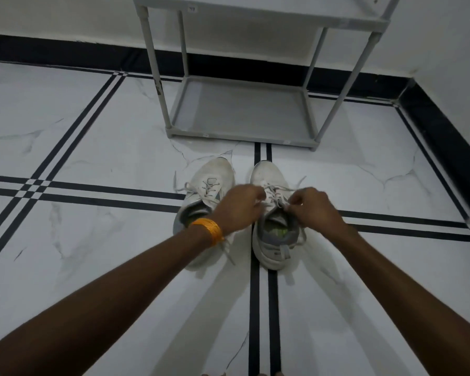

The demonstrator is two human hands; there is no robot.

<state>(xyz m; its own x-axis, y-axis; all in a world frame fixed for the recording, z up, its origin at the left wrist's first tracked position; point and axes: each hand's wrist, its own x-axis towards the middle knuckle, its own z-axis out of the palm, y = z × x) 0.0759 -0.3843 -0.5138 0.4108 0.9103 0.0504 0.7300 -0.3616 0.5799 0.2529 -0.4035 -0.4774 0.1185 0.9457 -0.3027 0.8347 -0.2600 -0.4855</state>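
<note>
Both forearms reach out; my left hand (239, 206) and right hand (314, 204) each pinch the laces (276, 191) of the right-side shoe (266, 172), on the floor (92, 145) beside the other shoe (217, 169), before a grey rack (242, 109).

Looks like a home entryway corner I'm in: marble-look floor tiles (92, 137) with black stripes, black skirting (65, 50) under white walls (65, 14). Grey shoe rack (239, 109) at the wall, white sneakers (217, 172) before it.
</note>
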